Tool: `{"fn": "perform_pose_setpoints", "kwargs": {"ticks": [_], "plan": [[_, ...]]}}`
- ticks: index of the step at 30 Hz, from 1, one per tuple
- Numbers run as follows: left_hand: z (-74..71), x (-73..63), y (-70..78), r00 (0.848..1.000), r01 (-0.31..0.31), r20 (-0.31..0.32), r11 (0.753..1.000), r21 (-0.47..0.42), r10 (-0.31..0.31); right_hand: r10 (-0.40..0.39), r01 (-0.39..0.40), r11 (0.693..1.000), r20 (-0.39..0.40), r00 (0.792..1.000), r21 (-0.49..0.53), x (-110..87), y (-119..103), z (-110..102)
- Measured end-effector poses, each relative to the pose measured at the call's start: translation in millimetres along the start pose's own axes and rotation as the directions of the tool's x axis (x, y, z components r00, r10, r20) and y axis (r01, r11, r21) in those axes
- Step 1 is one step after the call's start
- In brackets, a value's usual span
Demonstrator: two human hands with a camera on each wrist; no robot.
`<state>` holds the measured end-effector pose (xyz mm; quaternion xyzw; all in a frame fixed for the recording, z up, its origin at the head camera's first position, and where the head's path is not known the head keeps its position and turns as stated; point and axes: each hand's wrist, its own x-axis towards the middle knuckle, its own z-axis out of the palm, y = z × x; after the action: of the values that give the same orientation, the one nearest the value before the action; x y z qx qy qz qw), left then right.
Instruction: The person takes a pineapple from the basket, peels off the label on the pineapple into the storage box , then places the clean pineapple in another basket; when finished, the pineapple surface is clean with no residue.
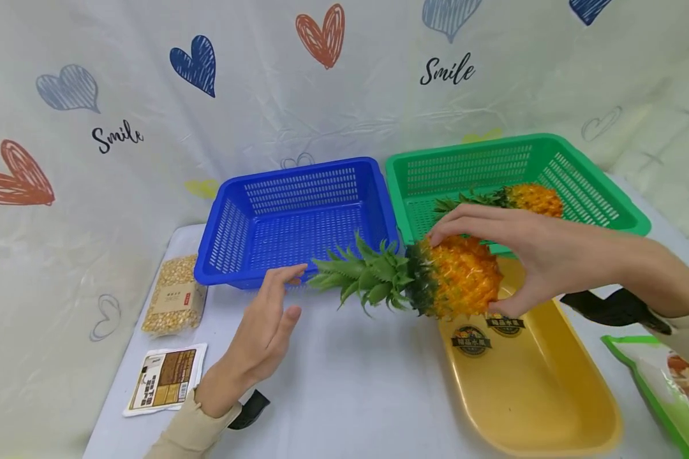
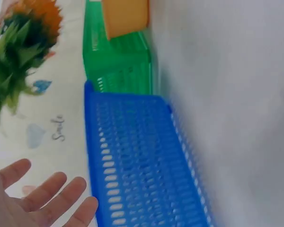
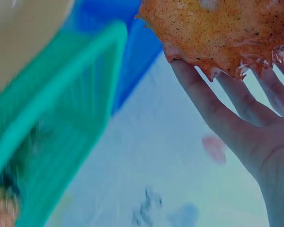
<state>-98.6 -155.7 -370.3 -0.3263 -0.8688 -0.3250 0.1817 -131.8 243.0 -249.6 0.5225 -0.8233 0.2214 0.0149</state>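
Note:
My right hand (image 1: 528,255) grips a pineapple (image 1: 462,277) by its orange body, thumb on the near side and fingers over the far side. Its green leafy crown points left, toward my left hand (image 1: 264,331), which is held with fingers spread near the front of the blue basket (image 1: 304,223). Nothing lies in that left hand; the crown tip is close to its fingertips. In the right wrist view the fingers touch the spiky underside of the pineapple (image 3: 222,38). A second pineapple (image 1: 534,199) lies in the green basket (image 1: 603,191), partly hidden behind my right hand.
Below the held pineapple stands a yellow tray (image 1: 528,389) with dark stickers. At left lie a bag of corn kernels (image 1: 175,296) and a flat labelled packet (image 1: 166,379). A green-and-white bag (image 1: 666,389) sits at the right edge. A heart-printed curtain (image 1: 350,95) hangs behind.

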Motion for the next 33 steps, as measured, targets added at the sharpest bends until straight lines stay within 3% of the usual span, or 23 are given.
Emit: {"fn": "perform_pose_setpoints", "kwargs": {"ticks": [4,7,11,16,21,23,29,33], "plan": [[16.4,4.9,1.8,0.999,0.018,0.052,0.998,-0.064,-0.015,0.007,-0.017,0.995,-0.109,0.994,-0.098,-17.5,12.4,-25.5],[31.0,10.6,5.8,0.993,0.047,0.116,0.992,-0.117,-0.033,0.069,-0.096,0.984,-0.177,0.982,-0.149,-32.1,28.7,-40.3],[52.2,18.9,11.0,0.974,0.118,0.216,0.97,-0.213,-0.071,0.186,-0.224,0.964,-0.244,0.952,-0.14,-54.0,56.8,-48.9],[76.0,31.6,21.8,0.941,0.182,0.331,0.933,-0.311,-0.073,0.302,-0.349,0.927,-0.275,0.913,-0.14,-73.9,88.9,-46.9],[96.8,46.8,31.8,0.918,0.202,0.392,0.924,-0.325,-0.063,0.416,-0.463,0.873,-0.259,0.872,-0.156,-85.3,112.3,-39.2],[104.3,53.6,34.8,0.916,0.2,0.396,0.922,-0.331,-0.056,0.429,-0.475,0.865,-0.253,0.867,-0.162,-87.5,119.9,-36.5],[119.9,73.0,44.1,0.908,0.219,0.414,0.912,-0.347,-0.06,0.403,-0.431,0.896,-0.216,0.889,-0.103,-83.2,135.9,-30.0],[125.7,83.5,48.7,0.905,0.231,0.419,0.911,-0.341,-0.072,0.402,-0.431,0.893,-0.194,0.895,-0.134,-73.2,139.3,-27.7]]}}
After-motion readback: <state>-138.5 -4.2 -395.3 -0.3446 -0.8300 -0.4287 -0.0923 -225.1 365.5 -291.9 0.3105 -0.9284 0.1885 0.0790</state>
